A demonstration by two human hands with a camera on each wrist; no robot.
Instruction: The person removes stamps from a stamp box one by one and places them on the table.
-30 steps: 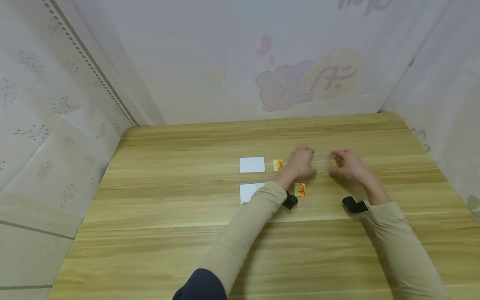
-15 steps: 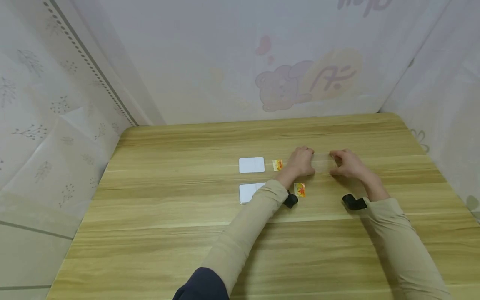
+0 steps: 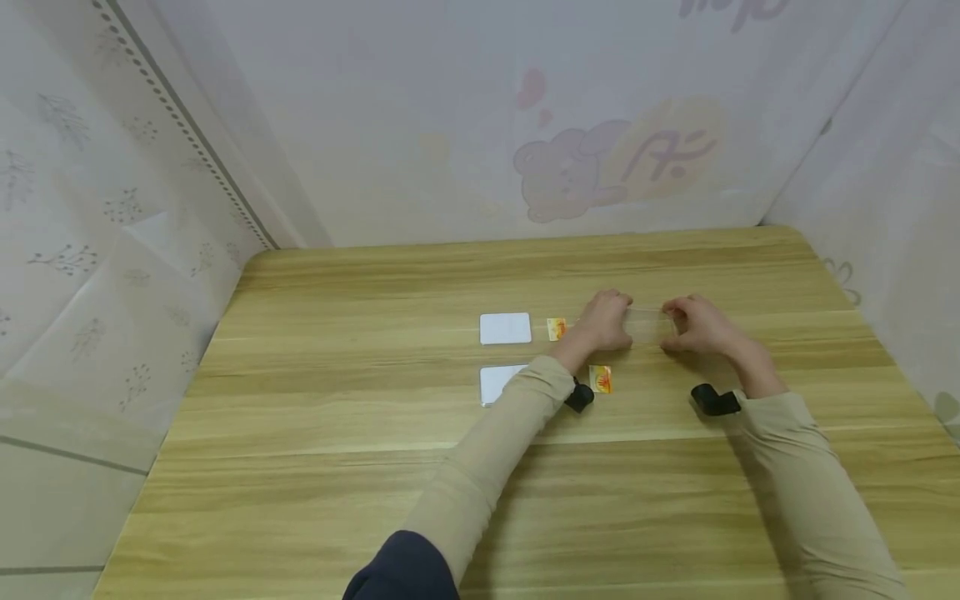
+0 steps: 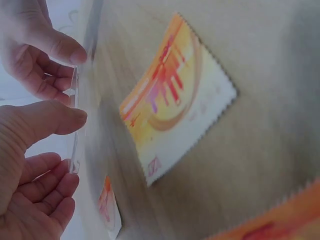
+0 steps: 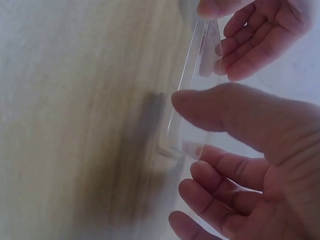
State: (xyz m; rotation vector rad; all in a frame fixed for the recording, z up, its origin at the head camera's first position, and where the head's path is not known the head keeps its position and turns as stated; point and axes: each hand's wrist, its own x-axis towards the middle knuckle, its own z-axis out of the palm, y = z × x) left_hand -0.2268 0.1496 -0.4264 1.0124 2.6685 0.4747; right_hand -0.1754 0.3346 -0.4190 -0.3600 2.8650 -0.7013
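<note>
Both hands hold a thin, clear plastic case or lid point(image 3: 647, 327) between them, close over the table's right half. My left hand point(image 3: 606, 322) pinches its left end, thumb on the near face and fingers behind. My right hand point(image 3: 703, 325) pinches the opposite end in the same way. In the right wrist view the clear piece point(image 5: 187, 82) shows a raised rim and a rounded corner. Beside my left hand lies an orange and yellow postage stamp point(image 3: 557, 329) with perforated edges. Another such stamp point(image 3: 601, 379) lies nearer, just right of my left wrist.
Two white rectangular pieces lie left of the stamps: a far one point(image 3: 506, 328) and a near one point(image 3: 497, 383), partly covered by my left sleeve point(image 3: 491, 458). A third stamp's edge point(image 4: 280, 220) shows in the left wrist view. Patterned white cloth point(image 3: 420, 125) hangs behind the wooden table.
My right wrist has shifted very slightly to the right. Both hands keep their grip on the clear plastic piece, and the stamps and white pieces stay in place.
</note>
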